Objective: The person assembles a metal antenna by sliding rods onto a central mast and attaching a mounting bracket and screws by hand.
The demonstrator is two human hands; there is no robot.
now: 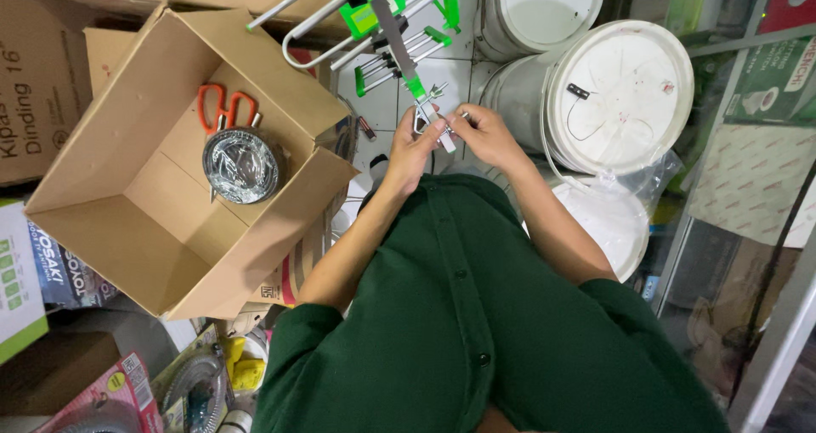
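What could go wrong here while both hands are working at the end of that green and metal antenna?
The left hand and right hand pinch a small metal bracket on the antenna; any loose small part might drop among the white buckets and be hard to find. The antenna's long rods stick out near the open cardboard box, so turning it may snag there. Thin metal edges might nick fingers.

We saw even, fairly bright indoor light from above. Shadows soft, weak inside cardboard box (127, 186). Glare on shiny round metal piece (241, 164) and white bucket lids (619, 93). Centre sharp; edges stretched by wide lens, right side dimmer.
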